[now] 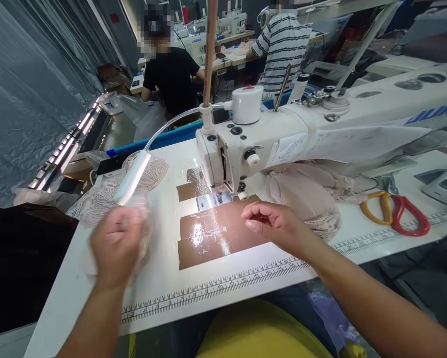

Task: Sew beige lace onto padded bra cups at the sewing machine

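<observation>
My left hand (116, 243) is closed in a fist at the left of the sewing table, smeared a little by motion. A pale beige piece of fabric (146, 233) hangs blurred from it, partly hidden behind the hand. My right hand (274, 223) hovers in front of the sewing machine (218, 154), its fingers loosely curled and thumb apart, nothing seen between them. Below the needle area lies a metal needle plate (212, 201), with shiny brown tape (208, 231) stuck on the table around it.
Beige lace fabric (152, 171) lies at the back left under a lamp (134, 179). Right of the machine head are a beige garment (301, 194) and scissors (410, 216) with red and yellow handles. A ruler strip (223, 285) edges the table. Two people sit beyond.
</observation>
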The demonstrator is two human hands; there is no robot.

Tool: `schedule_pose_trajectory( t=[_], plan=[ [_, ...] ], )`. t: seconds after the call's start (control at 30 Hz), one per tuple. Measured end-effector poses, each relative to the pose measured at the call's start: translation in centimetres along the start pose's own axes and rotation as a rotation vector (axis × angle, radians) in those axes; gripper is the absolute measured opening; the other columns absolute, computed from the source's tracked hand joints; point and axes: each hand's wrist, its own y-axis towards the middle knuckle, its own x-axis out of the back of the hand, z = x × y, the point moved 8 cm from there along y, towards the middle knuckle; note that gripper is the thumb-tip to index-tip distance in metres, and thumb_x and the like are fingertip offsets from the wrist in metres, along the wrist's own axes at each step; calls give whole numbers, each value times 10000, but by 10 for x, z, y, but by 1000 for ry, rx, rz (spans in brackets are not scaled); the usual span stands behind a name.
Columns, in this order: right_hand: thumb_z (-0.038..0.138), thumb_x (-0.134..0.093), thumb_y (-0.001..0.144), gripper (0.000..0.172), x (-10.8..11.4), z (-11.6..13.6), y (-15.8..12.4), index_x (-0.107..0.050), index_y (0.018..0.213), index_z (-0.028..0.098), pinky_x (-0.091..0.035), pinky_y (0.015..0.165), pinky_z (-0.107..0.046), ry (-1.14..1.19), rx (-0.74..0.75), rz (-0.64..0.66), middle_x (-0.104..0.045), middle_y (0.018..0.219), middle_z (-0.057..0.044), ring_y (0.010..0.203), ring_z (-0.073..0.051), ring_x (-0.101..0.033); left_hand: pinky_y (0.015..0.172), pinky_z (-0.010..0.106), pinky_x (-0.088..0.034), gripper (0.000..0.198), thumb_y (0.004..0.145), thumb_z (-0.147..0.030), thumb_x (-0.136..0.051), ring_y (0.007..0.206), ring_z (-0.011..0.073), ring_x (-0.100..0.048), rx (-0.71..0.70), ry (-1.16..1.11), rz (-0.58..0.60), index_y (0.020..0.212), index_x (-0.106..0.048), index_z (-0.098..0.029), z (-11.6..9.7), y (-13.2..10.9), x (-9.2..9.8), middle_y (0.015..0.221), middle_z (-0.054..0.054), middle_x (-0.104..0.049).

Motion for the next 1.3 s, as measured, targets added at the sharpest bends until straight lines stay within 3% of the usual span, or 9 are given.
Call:
schedule_pose_trajectory(
  t=[0.13, 0.2, 0.27, 0.43, 0.63, 0.7, 0.87, 1.1, 1.3],
  plan=[
    [204, -505, 854, 198, -9, 22, 16, -685, 938, 200, -437, 712, -281, -361, 105, 89, -674, 890, -34, 828, -174, -589, 559, 289, -398, 226, 863, -158, -469, 640, 189, -543, -502, 545, 514, 661, -571, -153, -56, -38, -117, 649, 55, -576],
    [147, -472, 854, 239, -17, 26, 26, -696, 911, 208, -416, 723, -278, -507, 156, 125, -678, 841, -23, 831, -176, -584, 548, 313, -395, 195, 800, -58, -464, 655, 229, -561, -552, 600, 604, 678, -597, -131, -70, -60, -153, 648, 93, -595],
    [108, -453, 851, 258, -26, 21, 34, -691, 875, 204, -403, 729, -271, -604, 174, 150, -675, 841, -23, 830, -170, -577, 558, 332, -406, 193, 764, -15, -457, 680, 257, -570, -583, 609, 658, 725, -621, -110, -78, -79, -171, 665, 116, -603],
    [83, -477, 842, 200, -52, -1, 39, -663, 854, 155, -390, 687, -267, -825, 243, 206, -630, 924, -62, 790, -159, -540, 639, 370, -452, 178, 847, -121, -465, 732, 263, -562, -616, 564, 749, 770, -625, -110, -86, -91, -160, 722, 131, -606],
    [107, -485, 894, 190, -65, -9, 32, -658, 957, 157, -401, 708, -317, -1109, 317, 162, -620, 990, -91, 905, -212, -536, 649, 273, -473, 329, 958, -277, -401, 684, 159, -574, -406, -49, 1084, 726, -612, -176, -86, -62, -134, 704, 42, -626],
    [108, -453, 919, 232, -65, -9, 31, -655, 1022, 157, -417, 724, -339, -1147, 302, 137, -627, 1008, -99, 930, -227, -539, 675, 288, -490, 304, 958, -278, -404, 742, 171, -606, -407, -87, 997, 838, -663, -173, -78, -52, -135, 833, 69, -685],
    [133, -417, 943, 291, -63, -9, 35, -635, 1132, 177, -431, 741, -373, -1185, 224, 114, -640, 1055, -111, 929, -246, -546, 747, 390, -523, 320, 936, -223, -419, 868, 241, -612, -662, 44, 774, 1113, -672, -139, -68, -58, -150, 1192, 141, -662],
    [90, -372, 933, 347, -58, -12, 44, -618, 1161, 178, -405, 665, -355, -1208, 145, 91, -658, 978, -112, 921, -264, -571, 762, 406, -531, 326, 940, -194, -415, 899, 259, -612, -797, 23, 735, 1102, -680, -98, -69, -50, -161, 1192, 156, -667],
    [100, -377, 933, 338, -56, -11, 46, -624, 1147, 184, -379, 635, -338, -1191, 168, 51, -655, 942, -109, 912, -258, -574, 788, 408, -517, 325, 934, -240, -462, 919, 260, -601, -780, 8, 734, 1155, -659, -108, -65, -47, -163, 1195, 153, -665]
  ],
)
